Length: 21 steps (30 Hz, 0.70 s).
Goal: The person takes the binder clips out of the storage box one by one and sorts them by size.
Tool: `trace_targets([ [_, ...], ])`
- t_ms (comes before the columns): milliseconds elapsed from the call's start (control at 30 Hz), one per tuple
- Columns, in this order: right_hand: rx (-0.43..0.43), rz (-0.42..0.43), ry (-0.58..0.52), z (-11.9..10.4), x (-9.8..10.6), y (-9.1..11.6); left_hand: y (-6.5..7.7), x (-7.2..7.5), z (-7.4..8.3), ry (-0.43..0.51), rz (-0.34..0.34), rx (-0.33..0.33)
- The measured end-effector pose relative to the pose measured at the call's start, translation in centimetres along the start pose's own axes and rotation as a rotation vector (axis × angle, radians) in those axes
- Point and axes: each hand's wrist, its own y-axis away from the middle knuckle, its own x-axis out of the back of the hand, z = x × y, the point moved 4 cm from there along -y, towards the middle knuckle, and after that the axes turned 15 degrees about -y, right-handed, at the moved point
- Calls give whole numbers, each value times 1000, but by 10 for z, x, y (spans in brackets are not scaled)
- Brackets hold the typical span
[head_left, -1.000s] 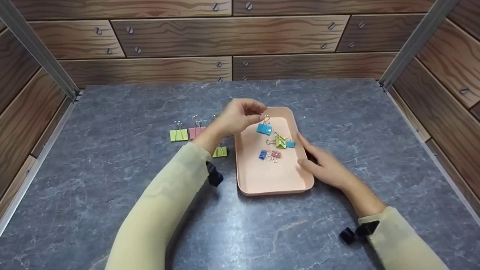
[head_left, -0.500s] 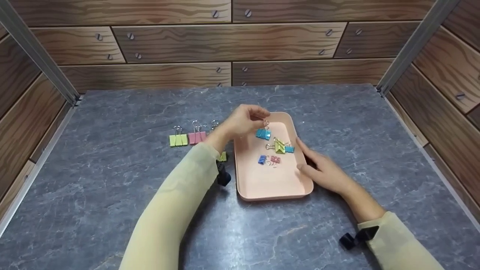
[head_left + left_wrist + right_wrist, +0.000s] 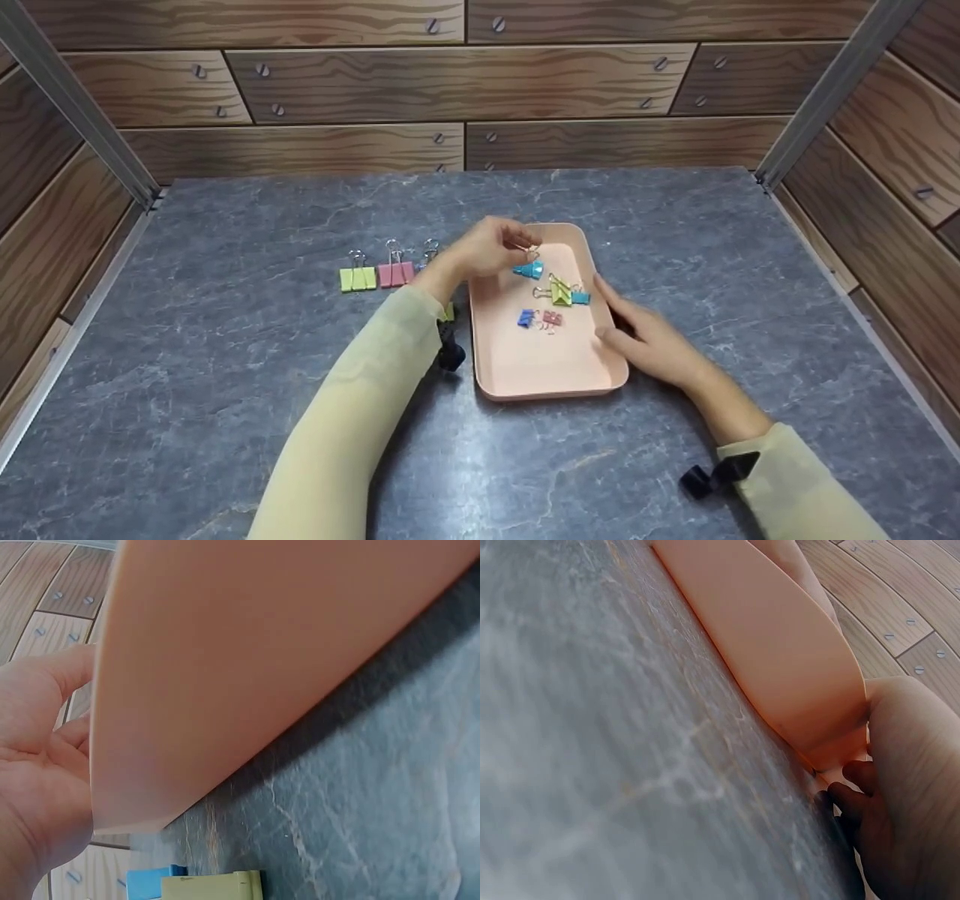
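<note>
A pink tray (image 3: 551, 367) lies on the table with several binder clips in it. Over its far left corner my left hand (image 3: 487, 246) pinches the wire handle of a blue binder clip (image 3: 529, 271). The tray wall hides those fingertips in the left wrist view. My right hand (image 3: 652, 341) grips the tray's right side, thumb at the rim and fingers along the outer wall. Also in the tray are a yellow-green binder clip (image 3: 560, 292), a small light-blue clip (image 3: 580, 298), a small dark-blue clip (image 3: 526, 319) and a small pink clip (image 3: 553, 319).
Left of the tray stand a yellow-green binder clip (image 3: 358, 280) and a pink binder clip (image 3: 396, 274). Other clips there are partly hidden by the left arm. Wood-patterned walls (image 3: 457, 82) bound the marbled grey table (image 3: 187, 337) at the back and sides.
My left hand has moved slightly right and toward me, down to the blue binder clip, which has tipped under the fingers. The right hand stays on the tray.
</note>
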Motion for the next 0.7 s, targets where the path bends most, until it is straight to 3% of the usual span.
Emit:
trace_targets([
  [233, -2, 1, 10, 0, 0, 0, 0, -2, -1, -70, -7, 8],
  [700, -8, -4, 12, 1, 0, 0, -1, -4, 1, -96, 9, 2],
])
